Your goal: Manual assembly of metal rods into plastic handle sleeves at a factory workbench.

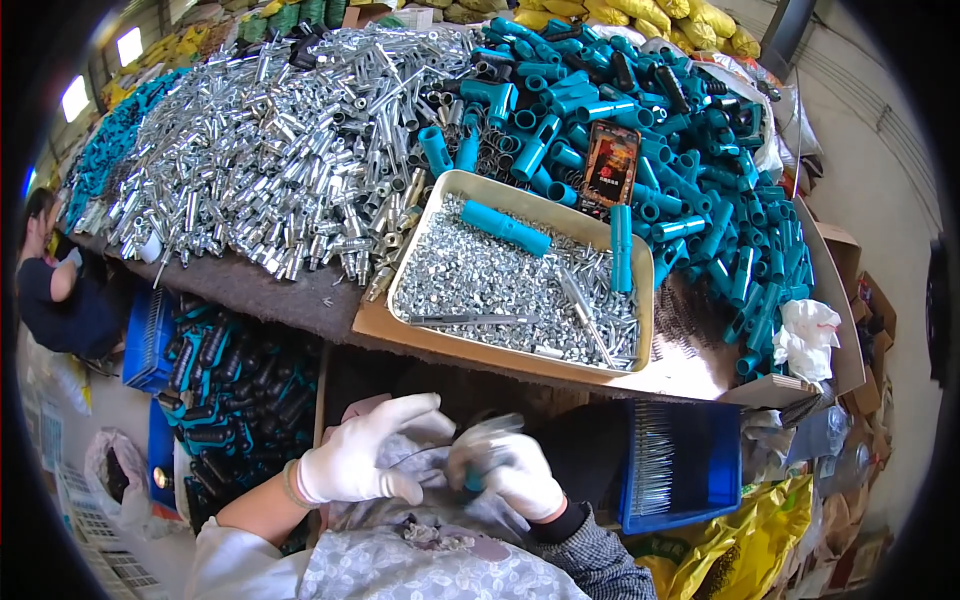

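My left hand [375, 455], in a white glove, is held over my lap with its fingers spread and nothing in it. Beside it, my right hand [515, 472], also gloved, has its fingers curled and smeared by motion. A small teal-and-grey blur shows at those fingers; its kind cannot be made out. Ahead of both hands, a cream tray [648, 325] holds many small metal pieces. A teal plastic tube [505, 228] lies across these pieces, along with a slim metal tool [472, 320] and a pen-like tool [588, 312]. Another teal tube [621, 250] leans at the tray's right side.
Metal parts [270, 150] are heaped left, teal housings [700, 190] right. A phone [610, 163] stands behind the tray. Below the bench are a bin of black-and-teal parts [220, 380], a blue crate [705, 450] with metal rods and a yellow bag [750, 545]. Another person [65, 300] sits far left.
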`<state>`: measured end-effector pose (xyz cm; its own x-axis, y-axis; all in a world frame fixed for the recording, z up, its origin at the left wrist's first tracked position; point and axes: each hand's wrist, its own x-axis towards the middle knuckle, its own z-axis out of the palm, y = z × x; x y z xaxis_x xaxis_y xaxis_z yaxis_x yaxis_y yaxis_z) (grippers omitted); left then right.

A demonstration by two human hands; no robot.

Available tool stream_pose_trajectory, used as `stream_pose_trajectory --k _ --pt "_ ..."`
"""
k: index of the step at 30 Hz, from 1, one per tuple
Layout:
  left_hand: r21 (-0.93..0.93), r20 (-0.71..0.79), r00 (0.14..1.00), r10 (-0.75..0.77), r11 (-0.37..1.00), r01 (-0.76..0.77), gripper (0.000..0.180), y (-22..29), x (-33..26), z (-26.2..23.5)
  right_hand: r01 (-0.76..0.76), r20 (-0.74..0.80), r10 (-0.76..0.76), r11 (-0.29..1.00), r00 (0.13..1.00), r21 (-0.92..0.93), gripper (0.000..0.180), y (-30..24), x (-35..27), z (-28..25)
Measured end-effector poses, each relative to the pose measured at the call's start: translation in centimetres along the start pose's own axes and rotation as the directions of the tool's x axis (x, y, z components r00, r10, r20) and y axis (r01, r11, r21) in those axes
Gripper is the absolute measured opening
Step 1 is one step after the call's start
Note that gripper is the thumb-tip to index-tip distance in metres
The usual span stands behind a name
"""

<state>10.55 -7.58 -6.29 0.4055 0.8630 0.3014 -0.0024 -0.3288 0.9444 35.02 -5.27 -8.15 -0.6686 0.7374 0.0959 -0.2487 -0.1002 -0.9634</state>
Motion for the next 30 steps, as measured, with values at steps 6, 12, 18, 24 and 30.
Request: stream_pose_trajectory --k 6,12,18,24,30 --pt "0.369 0.129 0.986 -0.104 0.928 0.049 0.059 -1.2 -5.0 -2.3 0.416 -0.748 0.051 0.805 0.662 0.423 0.04 3.3 -1.6 -6.2" --pt "0.585 0.219 0.875 -0.432 0.776 0.237 0.061 -4.6 -0.5 3.8 -0.379 -0.737 0.36 0.913 0.572 0.152 0.023 34.9 1.6 -17.8" --pt "0.631 0.085 0.848 -0.523 0.687 0.36 0.056 -9.0 -2.7 1.5 -0.506 -0.334 0.557 0.186 0.761 -0.842 0.048 43.2 5.9 -13.2" --pt "0.645 0.09 0.854 -0.512 0.683 0.342 0.051 -12.3 -2.7 2.1 -0.666 -0.307 0.724 0.274 0.618 -0.694 0.053 40.0 6.5 -13.7" --pt "0.663 0.017 0.907 -0.421 0.683 0.305 0.047 -12.6 -1.7 2.7 -0.649 -0.314 0.674 0.322 0.668 -0.69 0.053 35.8 7.7 -14.6"
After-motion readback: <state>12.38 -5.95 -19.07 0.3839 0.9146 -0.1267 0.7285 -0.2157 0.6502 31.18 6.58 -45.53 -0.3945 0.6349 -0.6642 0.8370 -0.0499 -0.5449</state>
